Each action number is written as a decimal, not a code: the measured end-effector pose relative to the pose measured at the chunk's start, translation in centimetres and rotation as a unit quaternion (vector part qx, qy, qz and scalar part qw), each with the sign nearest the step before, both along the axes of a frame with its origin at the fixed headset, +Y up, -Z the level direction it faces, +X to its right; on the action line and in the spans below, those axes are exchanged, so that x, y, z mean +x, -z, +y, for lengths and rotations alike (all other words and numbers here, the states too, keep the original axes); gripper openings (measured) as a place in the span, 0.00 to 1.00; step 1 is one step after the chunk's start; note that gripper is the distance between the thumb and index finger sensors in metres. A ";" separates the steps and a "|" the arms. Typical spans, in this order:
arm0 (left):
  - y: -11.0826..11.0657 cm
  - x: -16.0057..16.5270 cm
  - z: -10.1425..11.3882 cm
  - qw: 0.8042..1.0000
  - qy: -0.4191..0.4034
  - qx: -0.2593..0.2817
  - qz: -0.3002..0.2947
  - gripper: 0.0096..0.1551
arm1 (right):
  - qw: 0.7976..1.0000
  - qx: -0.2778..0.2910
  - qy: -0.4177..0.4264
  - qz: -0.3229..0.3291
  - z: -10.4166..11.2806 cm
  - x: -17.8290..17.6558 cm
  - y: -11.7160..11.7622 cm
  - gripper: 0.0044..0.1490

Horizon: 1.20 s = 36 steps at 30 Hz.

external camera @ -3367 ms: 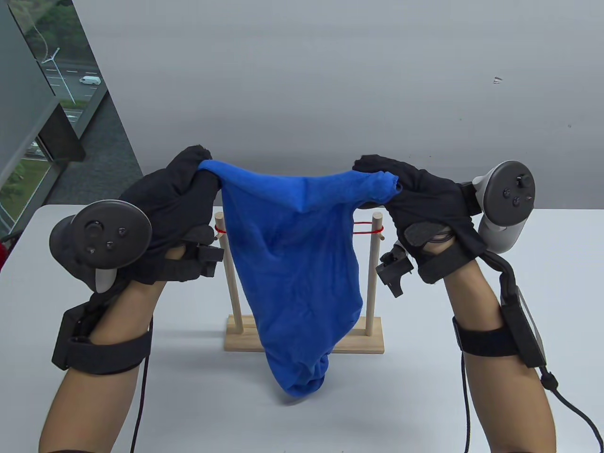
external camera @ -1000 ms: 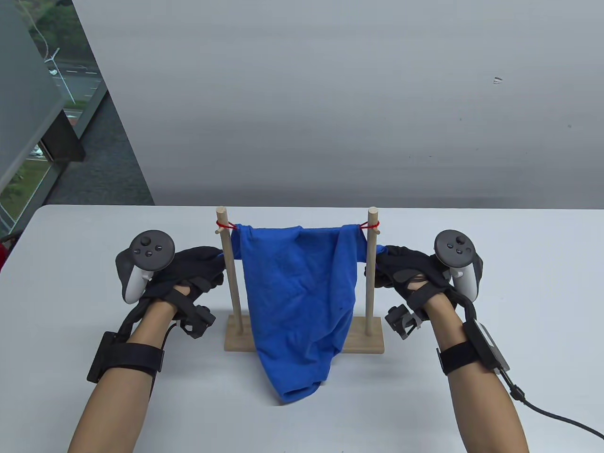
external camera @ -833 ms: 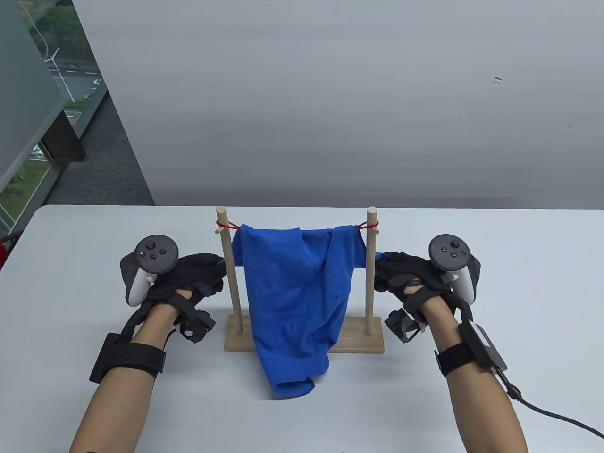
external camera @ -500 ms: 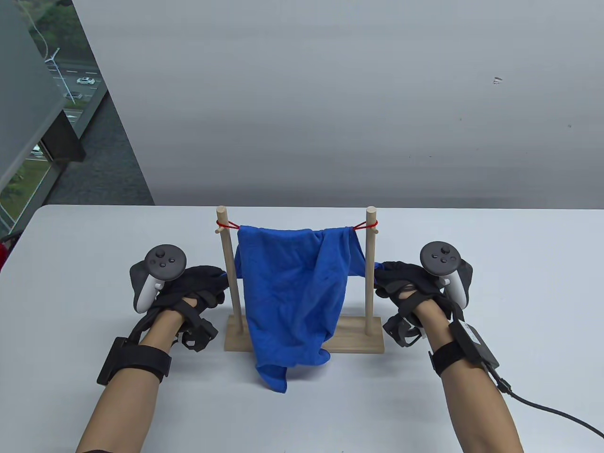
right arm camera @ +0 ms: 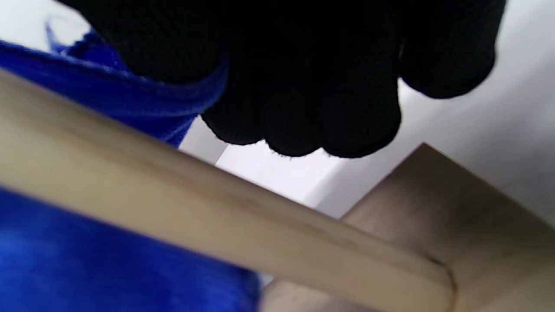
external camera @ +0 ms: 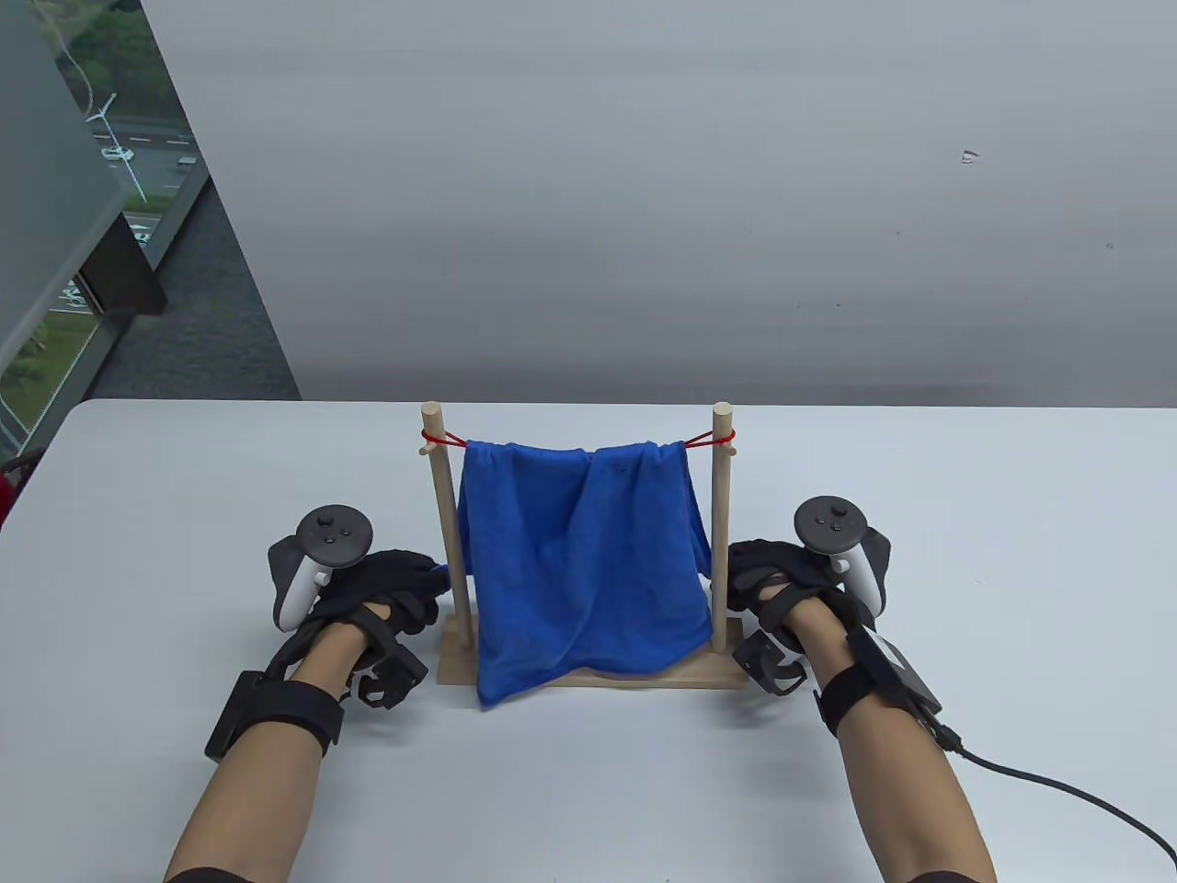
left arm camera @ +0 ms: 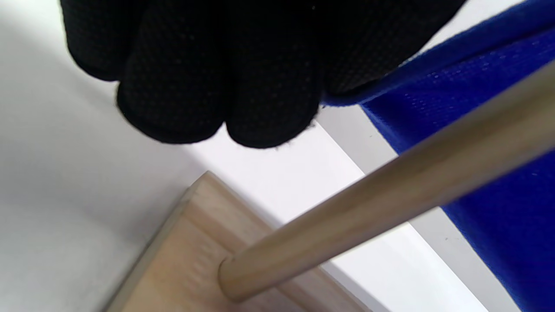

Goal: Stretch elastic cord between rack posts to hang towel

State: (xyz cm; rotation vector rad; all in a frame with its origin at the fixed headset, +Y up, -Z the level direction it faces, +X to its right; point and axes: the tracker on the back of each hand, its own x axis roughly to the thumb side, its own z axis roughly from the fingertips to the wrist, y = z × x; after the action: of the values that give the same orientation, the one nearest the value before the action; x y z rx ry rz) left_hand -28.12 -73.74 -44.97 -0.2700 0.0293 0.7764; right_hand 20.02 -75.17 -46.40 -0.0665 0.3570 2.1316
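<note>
A wooden rack [external camera: 588,679] with two upright posts stands mid-table. A red elastic cord [external camera: 445,441] runs between the post tops. A blue towel [external camera: 579,561] hangs over the cord, and its near layer reaches the base. My left hand [external camera: 405,579] sits left of the left post [external camera: 449,524] and pinches a towel corner [left arm camera: 390,82]. My right hand [external camera: 749,570] sits right of the right post [external camera: 719,524] and pinches the towel's other corner [right arm camera: 130,99]. Both hands are low, near the base.
The rack's base [left arm camera: 182,268] lies close under my left fingers, and its right end [right arm camera: 433,208] under my right fingers. A black cable [external camera: 1057,791] trails from my right wrist across the table's front right. A window is at the far left.
Both hands lowered the towel from above the rack over the cord, then drew its back corners down beside the posts. The bunched front fold has spread flat.
</note>
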 end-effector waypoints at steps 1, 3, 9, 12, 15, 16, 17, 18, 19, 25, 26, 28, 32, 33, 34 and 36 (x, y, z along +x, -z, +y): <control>0.0 0.0 -0.1 1.000 0.002 -0.002 -0.002 0.22 | 1.000 -0.002 -0.001 0.000 -0.1 0.1 0.0 0.25; 0.1 0.3 -0.3 1.000 0.017 -0.006 -0.012 0.22 | 1.000 -0.001 -0.008 -0.001 -0.4 0.3 0.0 0.25; 0.3 0.9 -0.9 0.999 0.012 -0.024 -0.028 0.22 | 1.000 -0.014 0.009 0.004 -0.7 0.8 -0.4 0.25; 0.2 0.9 -0.9 0.999 -0.010 -0.023 -0.046 0.23 | 0.999 -0.010 0.040 0.015 -0.7 1.0 -0.7 0.27; -0.1 0.5 -0.8 0.997 -0.062 -0.020 -0.046 0.29 | 0.998 0.003 0.055 0.013 -0.6 1.3 -1.2 0.36; -0.3 0.3 -0.6 0.995 -0.087 -0.017 -0.043 0.33 | 0.998 0.012 0.058 0.010 -0.5 1.4 -1.4 0.40; -0.4 0.2 -0.5 0.993 -0.110 -0.013 -0.040 0.35 | 0.998 0.021 0.063 0.008 -0.4 1.6 -1.5 0.43; -0.6 0.0 -0.3 0.991 -0.131 -0.006 -0.037 0.37 | 0.997 0.029 0.074 0.007 -0.3 1.7 -1.7 0.46; -0.9 -0.2 0.1 0.989 -0.148 0.005 -0.031 0.39 | 0.995 0.036 0.093 0.006 -0.2 1.9 -1.9 0.48; -2.8 -1.0 2.7 0.988 -0.125 0.093 -0.011 0.45 | 0.987 0.090 0.133 0.004 1.7 2.8 -2.9 0.57; -3.3 -1.1 3.3 0.987 -0.113 0.111 -0.015 0.46 | 0.987 0.103 0.124 0.004 2.3 2.9 -3.2 0.58; -4.2 -1.1 4.3 0.986 -0.093 0.134 -0.018 0.47 | 0.986 0.128 0.107 0.007 3.2 3.2 -3.8 0.60; -6.2 -0.9 5.8 0.983 -0.047 0.175 -0.023 0.49 | 0.983 0.164 0.080 0.007 4.8 3.7 -5.0 0.62; -6.9 -0.8 6.2 0.982 -0.038 0.185 -0.025 0.49 | 0.982 0.173 0.068 0.008 5.3 3.8 -5.5 0.63; -7.3 -0.8 6.4 0.981 -0.032 0.188 -0.025 0.50 | 0.982 0.179 0.057 0.010 5.6 3.9 -5.8 0.64; -8.6 -0.7 6.8 0.978 -0.004 0.206 -0.024 0.51 | 0.981 0.191 0.009 0.021 6.3 4.0 -6.8 0.66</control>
State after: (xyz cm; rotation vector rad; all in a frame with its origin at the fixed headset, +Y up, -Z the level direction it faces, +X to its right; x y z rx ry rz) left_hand -28.79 -66.97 -36.37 0.1049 -0.1760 0.7649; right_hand 24.04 -68.87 -39.62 0.2038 -0.0321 2.1490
